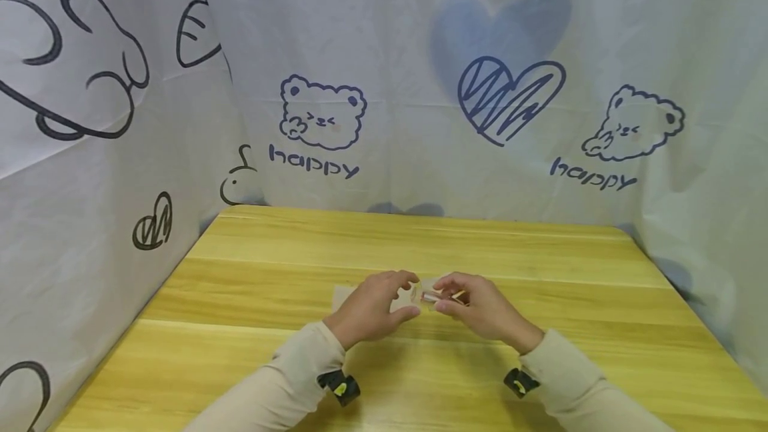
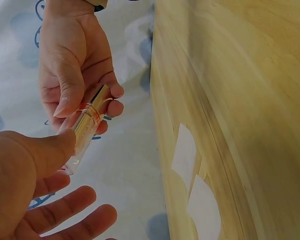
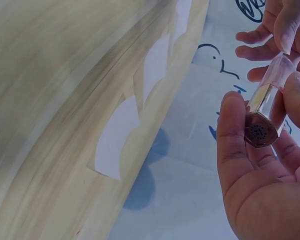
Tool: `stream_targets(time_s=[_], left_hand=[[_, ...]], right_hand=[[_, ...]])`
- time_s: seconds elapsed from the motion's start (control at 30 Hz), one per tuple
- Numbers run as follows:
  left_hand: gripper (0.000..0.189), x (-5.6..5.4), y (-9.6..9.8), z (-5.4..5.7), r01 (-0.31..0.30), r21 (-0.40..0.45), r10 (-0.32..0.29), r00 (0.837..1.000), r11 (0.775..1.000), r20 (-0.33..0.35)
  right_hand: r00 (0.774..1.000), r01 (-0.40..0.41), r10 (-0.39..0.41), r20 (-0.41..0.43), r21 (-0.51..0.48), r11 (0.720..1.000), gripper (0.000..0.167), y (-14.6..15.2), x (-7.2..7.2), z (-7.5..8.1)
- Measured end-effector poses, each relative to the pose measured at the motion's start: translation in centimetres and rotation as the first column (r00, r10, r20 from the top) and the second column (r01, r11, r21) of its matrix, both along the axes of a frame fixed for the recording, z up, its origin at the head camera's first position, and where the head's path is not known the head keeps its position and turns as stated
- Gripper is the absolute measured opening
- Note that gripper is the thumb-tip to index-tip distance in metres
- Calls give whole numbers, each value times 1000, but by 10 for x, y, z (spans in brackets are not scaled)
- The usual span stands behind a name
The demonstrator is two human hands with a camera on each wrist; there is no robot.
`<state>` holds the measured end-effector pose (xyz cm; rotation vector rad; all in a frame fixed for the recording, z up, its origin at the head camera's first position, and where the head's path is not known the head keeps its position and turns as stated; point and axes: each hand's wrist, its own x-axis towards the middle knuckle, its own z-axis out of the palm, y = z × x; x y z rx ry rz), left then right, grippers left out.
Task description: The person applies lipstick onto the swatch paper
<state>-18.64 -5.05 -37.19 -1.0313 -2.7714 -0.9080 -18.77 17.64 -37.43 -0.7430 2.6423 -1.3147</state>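
Between the hands is a slim clear tube point(image 2: 85, 127) with a gold hexagonal end, dotted on its face, and thin reddish bands round its middle. My right hand point(image 1: 483, 305) grips the gold part between thumb and curled fingers. At the clear end, my left hand point(image 1: 375, 305) has its thumb laid against the tube and its forefinger right beside the tip; its other fingers are spread. The right wrist view shows the gold end point(image 3: 261, 131) facing the camera. Both hands are over the middle of the wooden table point(image 1: 270, 312).
White curved paper-like pieces point(image 3: 117, 140) lie in a row on the table beyond the hands. White sheets point(image 1: 390, 52) printed with bears, hearts and "happy" hang behind and along the sides. Black bands point(image 1: 340, 387) with yellow marks sit at both wrists.
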Motion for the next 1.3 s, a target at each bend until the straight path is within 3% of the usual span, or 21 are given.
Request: stream_targets(time_s=[0.4, 1.3], left_hand=[[25, -1, -1, -1, -15, 32, 17, 999, 999, -47], [21, 2, 3, -2, -3, 27, 6, 992, 1000, -130]], right_hand=[[999, 35, -35, -9, -40, 999, 24, -2, 0, -4], [998, 40, -42, -41, -48, 998, 17, -5, 5, -2]])
